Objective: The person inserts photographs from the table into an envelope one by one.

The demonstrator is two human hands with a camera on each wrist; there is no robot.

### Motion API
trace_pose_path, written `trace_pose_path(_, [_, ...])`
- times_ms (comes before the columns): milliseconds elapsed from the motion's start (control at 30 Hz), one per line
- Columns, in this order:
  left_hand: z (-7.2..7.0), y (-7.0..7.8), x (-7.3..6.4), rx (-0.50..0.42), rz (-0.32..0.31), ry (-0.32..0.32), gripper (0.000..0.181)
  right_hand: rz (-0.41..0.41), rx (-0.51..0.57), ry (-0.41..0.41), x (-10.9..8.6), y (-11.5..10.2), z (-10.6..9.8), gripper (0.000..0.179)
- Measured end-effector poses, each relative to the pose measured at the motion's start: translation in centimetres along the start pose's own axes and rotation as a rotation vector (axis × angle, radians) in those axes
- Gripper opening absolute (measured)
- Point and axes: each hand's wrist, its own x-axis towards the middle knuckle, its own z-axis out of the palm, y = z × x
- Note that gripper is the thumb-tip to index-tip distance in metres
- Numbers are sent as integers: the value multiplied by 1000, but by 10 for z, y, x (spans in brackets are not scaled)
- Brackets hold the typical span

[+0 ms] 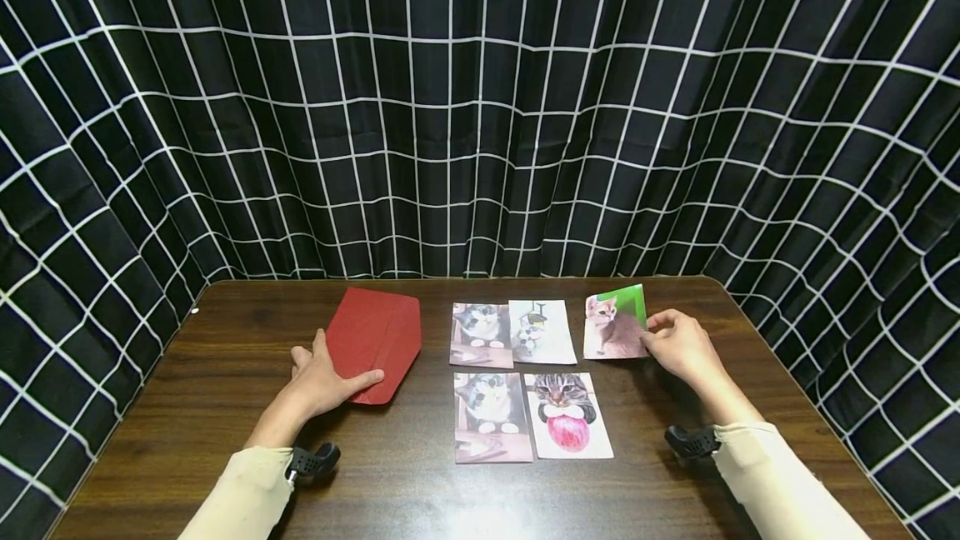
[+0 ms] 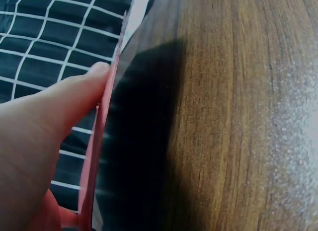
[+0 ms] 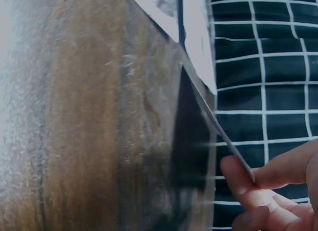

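Note:
My left hand [image 1: 315,379] holds a red envelope [image 1: 378,340] at the left of the table, thumb on its upper face and fingers at its left side. In the left wrist view the envelope [image 2: 102,116] is seen edge-on, raised over its shadow. My right hand [image 1: 681,344] pinches the right edge of a cat photo card [image 1: 615,327] with a green corner. The right wrist view shows this card [image 3: 218,126] edge-on between thumb and fingers, tilted off the table. Left of it lie two cat cards side by side, a grey-and-white cat card [image 1: 480,336] and a pale one [image 1: 542,333].
Nearer the front lie another grey-and-white cat card [image 1: 492,419] and a tabby card with a pink ball [image 1: 568,417]. Everything rests on a brown wooden table [image 1: 405,482]. A black curtain with white grid lines [image 1: 480,107] hangs behind and on both sides.

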Motion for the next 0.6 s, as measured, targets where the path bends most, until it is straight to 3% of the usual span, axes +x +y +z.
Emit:
trace_pose_path(300, [0, 0, -5, 37, 39, 66, 132, -10, 124, 53, -4, -7, -3, 34])
trace_pose_path(600, [3, 5, -11, 18, 85, 133, 113, 6, 259, 79, -15, -34, 10, 34])
